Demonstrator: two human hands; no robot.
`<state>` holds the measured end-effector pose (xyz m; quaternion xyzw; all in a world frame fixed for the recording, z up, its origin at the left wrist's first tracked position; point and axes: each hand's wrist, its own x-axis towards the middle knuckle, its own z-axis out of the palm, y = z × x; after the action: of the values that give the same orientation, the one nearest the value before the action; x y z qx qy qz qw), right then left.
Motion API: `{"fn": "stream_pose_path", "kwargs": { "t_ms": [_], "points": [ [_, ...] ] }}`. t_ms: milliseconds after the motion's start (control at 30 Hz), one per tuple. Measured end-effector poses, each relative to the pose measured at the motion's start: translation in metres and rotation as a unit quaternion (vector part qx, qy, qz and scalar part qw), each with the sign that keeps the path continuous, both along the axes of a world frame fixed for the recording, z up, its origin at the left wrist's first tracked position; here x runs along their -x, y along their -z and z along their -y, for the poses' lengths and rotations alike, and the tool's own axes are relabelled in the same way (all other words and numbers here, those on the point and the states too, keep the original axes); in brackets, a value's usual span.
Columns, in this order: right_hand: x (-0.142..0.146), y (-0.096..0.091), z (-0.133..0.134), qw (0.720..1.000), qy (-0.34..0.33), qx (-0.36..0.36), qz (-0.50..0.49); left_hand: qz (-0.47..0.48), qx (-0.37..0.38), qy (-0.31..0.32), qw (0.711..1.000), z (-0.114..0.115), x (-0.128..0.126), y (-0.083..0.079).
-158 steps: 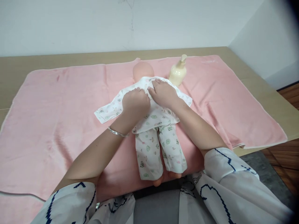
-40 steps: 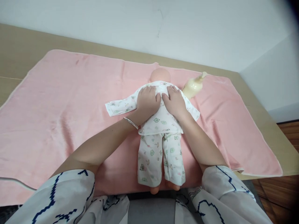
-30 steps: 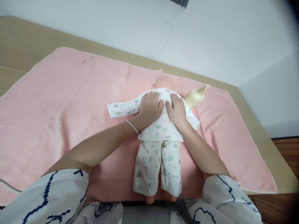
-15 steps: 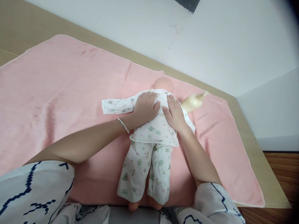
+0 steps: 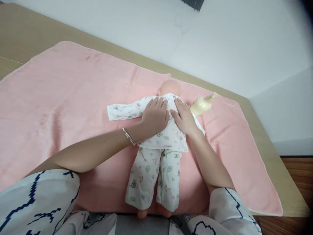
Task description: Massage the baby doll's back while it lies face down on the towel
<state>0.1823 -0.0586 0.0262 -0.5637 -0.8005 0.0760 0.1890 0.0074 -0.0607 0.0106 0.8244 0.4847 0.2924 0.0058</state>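
Note:
A bald doll (image 5: 169, 87) lies stretched out on a pink blanket (image 5: 80, 85), its feet toward me. It wears a white long-sleeved shirt (image 5: 168, 138) and white trousers (image 5: 144, 176) with small green and pink prints. Flat on the left part of the shirt's upper body rests my left hand (image 5: 156, 116), fingers extended; a silver bangle (image 5: 128, 136) is on that wrist. My right hand (image 5: 184, 118) lies spread on the other side of the shirt, thumb pointing inward. Neither hand grips anything. The doll's face is not visible.
Beside the doll's right-hand shoulder in view sits a shiny cream-coloured object (image 5: 201, 106) with a narrow tip. The blanket covers a wooden-topped surface (image 5: 271, 153) that meets a white wall (image 5: 146, 29). Brown wooden flooring (image 5: 298, 173) shows at the right.
My left hand has slid slightly to the right across the shirt, with its thumb closer to its fingers. My right hand stays at nearly the same spot. The view has shifted a little.

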Motion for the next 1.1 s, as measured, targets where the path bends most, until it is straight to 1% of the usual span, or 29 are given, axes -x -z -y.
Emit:
{"fn": "stream_pose_path", "kwargs": {
  "t_ms": [133,200,267,433,533,667,733,867,1033,1100],
  "points": [
    [0.03,-0.002,0.027,0.996,0.086,-0.01,0.03,0.028,0.03,0.026,0.999,-0.016,0.006,0.005],
    [0.04,-0.001,0.037,0.995,0.092,-0.018,0.025,0.038,0.034,0.032,0.998,-0.02,0.007,0.007],
    [0.044,0.0,0.041,0.996,0.081,-0.019,0.016,0.049,0.035,0.028,0.998,-0.02,0.007,0.008],
    [0.035,-0.001,0.032,0.998,0.063,-0.003,0.008,0.077,0.047,0.017,0.996,-0.017,0.007,0.009],
    [0.027,0.001,0.025,0.999,0.049,-0.016,-0.009,0.099,0.055,0.022,0.993,-0.018,0.008,0.01],
    [0.015,0.008,0.015,0.997,0.021,-0.045,-0.053,0.119,0.058,0.02,0.991,-0.019,0.009,0.013],
    [0.011,0.011,0.011,0.996,0.017,-0.06,-0.068,0.122,0.06,0.019,0.99,-0.018,0.009,0.014],
    [0.01,0.015,0.009,0.994,0.022,-0.079,-0.079,0.128,0.062,0.023,0.99,-0.018,0.009,0.014],
    [0.012,0.016,0.009,0.993,0.016,-0.082,-0.085,0.146,0.059,0.036,0.987,-0.02,0.01,0.016],
    [0.01,0.014,0.007,0.994,0.008,-0.078,-0.073,0.154,0.053,0.04,0.986,-0.021,0.01,0.017]
  ]
}}
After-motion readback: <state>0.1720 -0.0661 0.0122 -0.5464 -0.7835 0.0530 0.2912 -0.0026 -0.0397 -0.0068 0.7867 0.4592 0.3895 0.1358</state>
